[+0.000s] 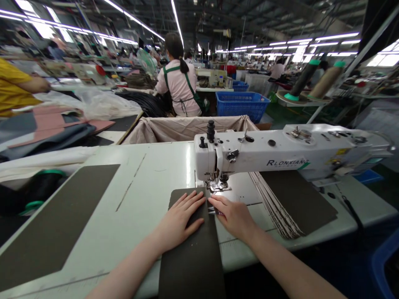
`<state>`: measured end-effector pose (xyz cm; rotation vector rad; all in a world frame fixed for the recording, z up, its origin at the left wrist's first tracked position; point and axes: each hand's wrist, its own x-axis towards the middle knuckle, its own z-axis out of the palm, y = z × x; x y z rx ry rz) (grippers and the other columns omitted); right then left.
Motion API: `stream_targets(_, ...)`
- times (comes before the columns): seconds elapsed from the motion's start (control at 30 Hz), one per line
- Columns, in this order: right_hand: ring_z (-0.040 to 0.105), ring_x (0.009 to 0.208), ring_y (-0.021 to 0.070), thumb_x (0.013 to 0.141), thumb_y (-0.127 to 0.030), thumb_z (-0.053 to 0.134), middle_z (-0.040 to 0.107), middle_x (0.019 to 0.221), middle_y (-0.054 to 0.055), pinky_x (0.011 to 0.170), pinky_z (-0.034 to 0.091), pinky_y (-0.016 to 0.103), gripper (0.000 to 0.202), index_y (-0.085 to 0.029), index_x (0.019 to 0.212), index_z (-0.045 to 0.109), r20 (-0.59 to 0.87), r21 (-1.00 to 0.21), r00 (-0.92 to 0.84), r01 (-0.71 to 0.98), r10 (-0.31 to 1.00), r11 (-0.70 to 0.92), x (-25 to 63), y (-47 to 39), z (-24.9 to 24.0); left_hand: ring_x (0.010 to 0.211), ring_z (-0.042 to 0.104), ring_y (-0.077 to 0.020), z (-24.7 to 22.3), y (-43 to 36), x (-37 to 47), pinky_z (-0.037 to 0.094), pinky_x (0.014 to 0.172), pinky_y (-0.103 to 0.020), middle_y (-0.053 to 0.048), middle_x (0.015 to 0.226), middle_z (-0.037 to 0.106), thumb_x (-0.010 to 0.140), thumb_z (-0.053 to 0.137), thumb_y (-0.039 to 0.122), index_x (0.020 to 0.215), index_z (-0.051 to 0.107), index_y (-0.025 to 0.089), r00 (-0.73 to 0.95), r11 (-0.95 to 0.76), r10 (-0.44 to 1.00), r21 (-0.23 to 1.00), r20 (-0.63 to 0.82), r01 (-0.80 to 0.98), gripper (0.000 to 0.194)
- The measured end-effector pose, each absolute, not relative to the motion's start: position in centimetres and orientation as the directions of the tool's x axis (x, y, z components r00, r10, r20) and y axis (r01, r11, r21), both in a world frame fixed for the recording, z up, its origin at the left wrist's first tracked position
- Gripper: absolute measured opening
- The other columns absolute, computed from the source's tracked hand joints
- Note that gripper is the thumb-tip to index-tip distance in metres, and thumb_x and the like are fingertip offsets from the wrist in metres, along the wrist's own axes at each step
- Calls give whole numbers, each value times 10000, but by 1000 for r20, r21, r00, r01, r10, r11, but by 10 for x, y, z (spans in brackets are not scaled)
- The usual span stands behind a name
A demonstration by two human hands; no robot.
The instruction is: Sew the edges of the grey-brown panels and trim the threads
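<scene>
**Dark panel beside the sewing machine**

The left hand, grip spread open, lies flat on the panel, apparently steadying it against the desk; the right hand's grip curls around a partly hidden metal tool, perhaps snips.

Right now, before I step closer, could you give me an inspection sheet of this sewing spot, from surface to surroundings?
Surface: pale tabletop, thin dark marks left of the machine.
Work things: dark panel beside the foot of the white sewing machine; layered pieces to the right.
Clutter: loose panel at left; pink and grey pieces heaped beyond.
Hands: left hand flat on the dark panel; right hand holding a small metal tool.
Cables: apparent dark cord at right; ends unclear.
Surroundings: co-worker, blue basket, thread cones.
</scene>
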<state>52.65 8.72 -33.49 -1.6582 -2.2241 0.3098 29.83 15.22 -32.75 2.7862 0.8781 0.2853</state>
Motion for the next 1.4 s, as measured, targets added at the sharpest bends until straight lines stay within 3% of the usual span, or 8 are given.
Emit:
stream_targets(0.37, 574, 1173, 188, 891, -168, 484, 473, 1460, -33, 980, 470, 326, 528, -306, 1399, 461, 115, -382, -247, 883, 962, 273, 527, 89, -336, 1451, 252, -229, -328, 149, 300, 244, 1191, -468, 20, 1572, 297, 968, 440, 455, 1500, 289, 310, 782, -777, 614, 254, 106, 576, 572)
stream_targets(1.4, 550, 1211, 184, 871, -152, 513, 473, 1461, -21, 1026, 441, 310, 573, -308, 1418, 448, 110, -419, -244, 868, 964, 267, 527, 90, -333, 1425, 311, -262, -332, 147, 301, 271, 1174, -496, -24, 1546, 356, 957, 476, 427, 1489, 328, 288, 778, -790, 604, 265, 175, 553, 570)
